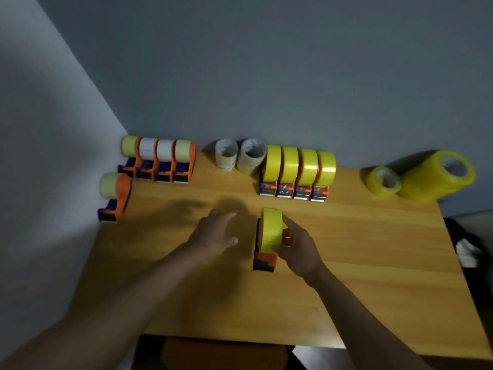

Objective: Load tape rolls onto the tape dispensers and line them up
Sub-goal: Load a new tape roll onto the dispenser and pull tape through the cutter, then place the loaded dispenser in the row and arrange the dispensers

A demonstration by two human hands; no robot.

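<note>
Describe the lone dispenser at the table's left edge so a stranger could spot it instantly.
Start at the wooden table and go to its far left corner, where four orange-and-blue dispensers stand in a row by the wall. Just in front, at the left edge, stands one orange-and-blue dispenser with a pale roll, alone, outside any row.

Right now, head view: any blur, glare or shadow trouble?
Head view: dim overall; left hand motion-blurred, its soft shadow spreading across the table; glare streaks on the yellow rolls; wide-angle bend at the table's edges; right hand fairly sharp.

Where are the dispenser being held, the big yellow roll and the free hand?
held dispenser (271, 231), head view, its yellow tape face
big yellow roll (432, 180), head view, outer side
left hand (214, 233), head view, back of hand
</note>
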